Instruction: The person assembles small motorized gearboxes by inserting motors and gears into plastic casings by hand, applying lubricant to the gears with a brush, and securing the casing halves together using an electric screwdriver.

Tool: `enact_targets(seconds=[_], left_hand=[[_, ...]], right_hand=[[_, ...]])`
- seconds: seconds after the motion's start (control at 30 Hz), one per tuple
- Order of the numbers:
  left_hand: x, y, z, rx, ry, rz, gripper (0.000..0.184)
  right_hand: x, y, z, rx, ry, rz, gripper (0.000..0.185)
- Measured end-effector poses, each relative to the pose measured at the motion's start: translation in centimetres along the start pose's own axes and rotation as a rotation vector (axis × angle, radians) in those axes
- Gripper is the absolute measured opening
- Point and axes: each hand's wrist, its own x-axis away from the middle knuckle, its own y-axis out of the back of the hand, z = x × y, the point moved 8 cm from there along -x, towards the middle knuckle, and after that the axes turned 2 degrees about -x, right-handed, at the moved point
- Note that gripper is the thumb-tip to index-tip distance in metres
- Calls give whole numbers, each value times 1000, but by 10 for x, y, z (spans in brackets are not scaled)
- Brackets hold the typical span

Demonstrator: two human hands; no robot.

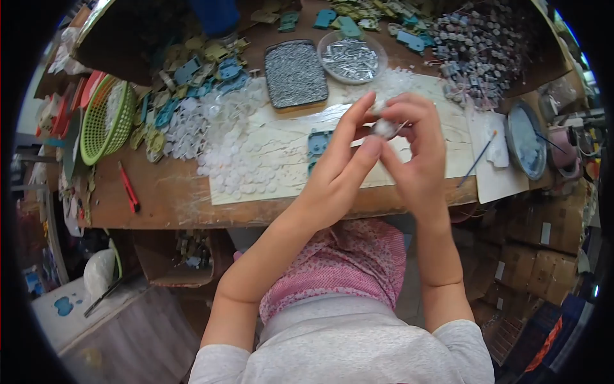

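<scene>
Both hands are raised over the cracked cream board [275, 137] and meet around a small silvery-white part [385, 128]. My left hand [342, 160] comes from the left, its thumb and fingertips pressed to the part. My right hand [419, 144] has its fingers curled around the part's other side, with a thin pin or wire showing near them. A teal plastic housing [318, 142] lies on the board just left of my left hand, partly covered by it. The exact shape of the held part is blurred.
Behind the hands stand a dark tray of small metal pieces [295, 72] and a round dish of metal pins [352, 57]. White discs [240, 169] lie left, motors with wires [476, 51] back right. A red cutter [129, 185], green basket [105, 121] and metal bowl [526, 141] flank the board.
</scene>
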Motion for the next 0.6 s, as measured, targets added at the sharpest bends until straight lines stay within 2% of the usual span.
enact_targets(seconds=[0.03,0.07,0.13,0.2,0.27,0.3,0.33,0.4,0.43,0.5,0.6], left_hand=[[-2,3,9,88,36,-33,51],[-2,9,12,69,40,-47,51],[2,26,23,291,136,-172,47],[11,34,25,252,133,-200,46],[20,37,28,204,128,-209,43],[24,39,29,194,124,-208,41],[26,40,28,189,126,-211,41],[29,47,12,-185,31,-276,40],[30,49,12,-188,34,-279,40],[31,49,17,-120,79,-233,35],[34,48,18,-106,120,-197,32]], right_hand=[[4,-12,10,121,66,9,54],[8,-18,17,97,68,10,54],[12,-34,27,169,9,168,59],[14,-32,27,160,17,179,64],[15,-34,15,287,-46,248,60],[13,-33,13,284,-102,243,51],[13,-31,14,278,-103,244,51],[18,-29,11,348,-159,301,40],[19,-29,16,344,-160,302,40],[19,-28,24,169,-198,292,28],[18,-23,26,175,-151,327,20]])
